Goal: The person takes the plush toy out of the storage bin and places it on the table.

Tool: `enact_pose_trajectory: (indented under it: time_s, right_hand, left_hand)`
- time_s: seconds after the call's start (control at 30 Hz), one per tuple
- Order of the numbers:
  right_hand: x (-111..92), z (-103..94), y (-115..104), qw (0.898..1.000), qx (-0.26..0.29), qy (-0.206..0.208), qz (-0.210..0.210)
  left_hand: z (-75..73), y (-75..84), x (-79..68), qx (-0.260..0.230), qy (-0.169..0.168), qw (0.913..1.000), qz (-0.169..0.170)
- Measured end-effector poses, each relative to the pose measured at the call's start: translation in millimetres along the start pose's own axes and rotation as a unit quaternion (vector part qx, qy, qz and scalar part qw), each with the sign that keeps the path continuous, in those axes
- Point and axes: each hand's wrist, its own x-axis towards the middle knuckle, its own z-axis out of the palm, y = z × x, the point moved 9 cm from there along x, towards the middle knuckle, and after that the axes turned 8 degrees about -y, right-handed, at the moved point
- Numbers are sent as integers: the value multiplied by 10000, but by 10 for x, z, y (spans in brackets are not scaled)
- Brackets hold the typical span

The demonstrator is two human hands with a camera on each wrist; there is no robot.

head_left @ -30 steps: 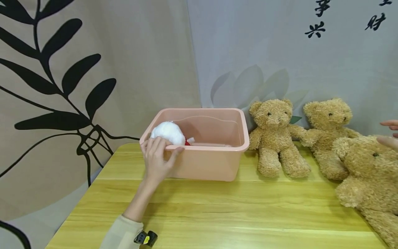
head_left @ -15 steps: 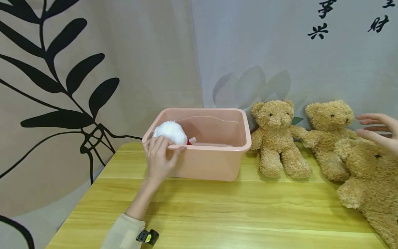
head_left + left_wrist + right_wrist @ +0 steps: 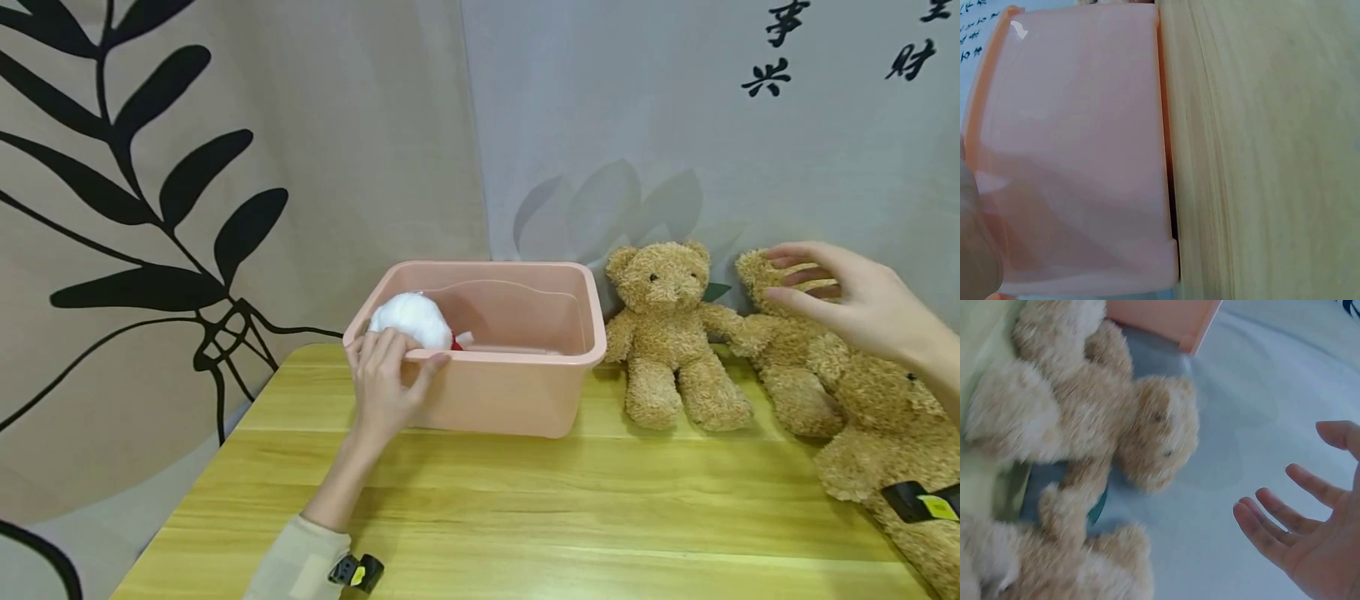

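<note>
My left hand (image 3: 381,387) grips the front left rim of a pink plastic tub (image 3: 510,396), fingers over the rim and thumb along its outer wall. Inside the tub, at the left end, lies a white plush thing (image 3: 411,320) with a bit of red; the hand and wall hide its lower part. In the head view my right hand (image 3: 862,296) overlaps the face of the middle teddy bear (image 3: 795,379), fingers apart and holding nothing. Another tan teddy bear (image 3: 667,333) sits upright between tub and hand. A third teddy bear (image 3: 877,442) leans nearer, partly behind the right forearm.
The wooden table (image 3: 525,508) stretches in front of the tub. Behind stands a pale cloth backdrop (image 3: 600,108) with dark leaf prints and black characters. The tub's right end stands close beside the first bear.
My right hand has come in from the right edge and moved left, over the bears. My left hand keeps its grip on the tub's rim, and the bears sit as before.
</note>
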Motion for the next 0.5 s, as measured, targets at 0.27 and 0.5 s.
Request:
enact_pose_trajectory:
  time_s: [0.27, 0.5]
  right_hand:
    - [235, 240, -537, 9967, 374, -316, -644]
    - [421, 514, -947, 9900, 437, -483, -1254]
  left_hand:
    - [-14, -11, -11, -15, 40, 10000, -45]
    - [-1, -6, -13, 6, 45, 10000, -17]
